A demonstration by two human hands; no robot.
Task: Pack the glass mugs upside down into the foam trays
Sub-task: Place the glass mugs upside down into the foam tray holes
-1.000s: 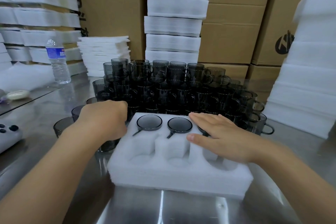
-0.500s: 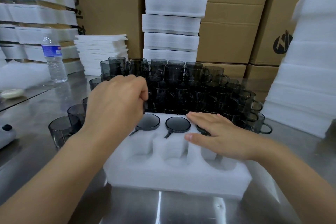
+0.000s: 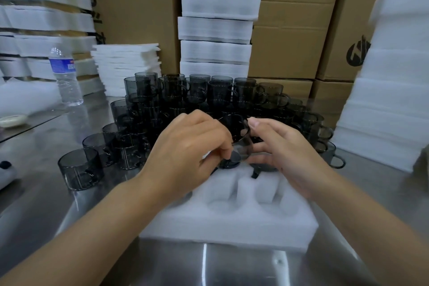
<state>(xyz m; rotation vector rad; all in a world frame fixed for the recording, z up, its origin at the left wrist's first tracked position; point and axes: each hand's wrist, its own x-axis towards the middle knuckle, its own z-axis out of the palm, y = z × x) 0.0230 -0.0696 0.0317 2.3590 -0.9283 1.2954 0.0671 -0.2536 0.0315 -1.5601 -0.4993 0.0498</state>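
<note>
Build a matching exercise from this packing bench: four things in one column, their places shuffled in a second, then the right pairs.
Things
1. water bottle
2. foam tray
3. held mug
4. cardboard boxes

Places
A. between the left hand and the right hand, above the tray
B. standing at the far left of the steel table
C. stacked at the very back
D. lying on the table, nearest the person

Pairs: 1-B, 2-D, 3-A, 4-C
</note>
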